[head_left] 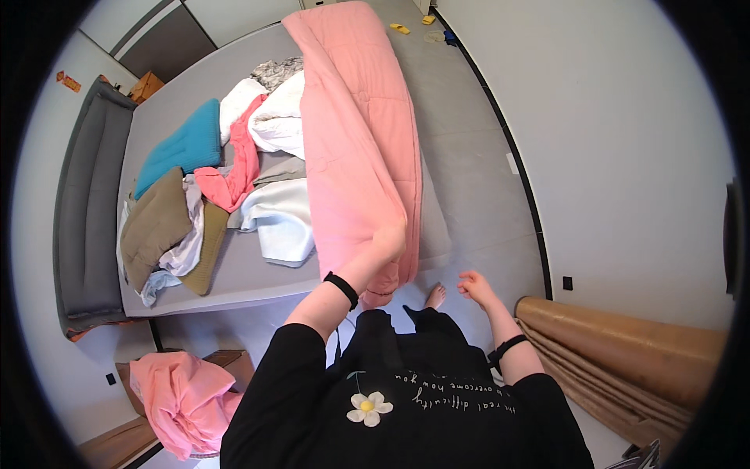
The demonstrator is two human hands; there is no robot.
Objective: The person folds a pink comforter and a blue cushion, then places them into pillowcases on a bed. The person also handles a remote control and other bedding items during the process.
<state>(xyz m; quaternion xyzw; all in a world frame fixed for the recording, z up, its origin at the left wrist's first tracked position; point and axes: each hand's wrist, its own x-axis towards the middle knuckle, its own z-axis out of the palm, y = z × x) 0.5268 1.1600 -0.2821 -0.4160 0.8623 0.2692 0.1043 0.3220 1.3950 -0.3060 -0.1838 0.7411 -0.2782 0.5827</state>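
Note:
A thick pink quilt (340, 141) lies folded lengthwise along the right side of the bed and hangs over its edge. My left hand (388, 238) is closed at the quilt's near end, where a raised fold of the cloth runs up to it. Its fingertips are hard to make out against the pink fabric. Above the floor to the right of the bed, my right hand (475, 288) is held out with fingers loosely bent and somewhat apart. Nothing is in it. Left of the quilt lies a rumpled pale blue-white cloth (280, 223).
On the grey bed (234, 277) lie a blue pillow (183, 148), a brown pillow (158, 227) and crumpled clothes. More pink cloth (183, 399) fills a box at lower left. A long brown roll (625, 332) rests by the right wall. Yellow slippers (400, 29) lie far off.

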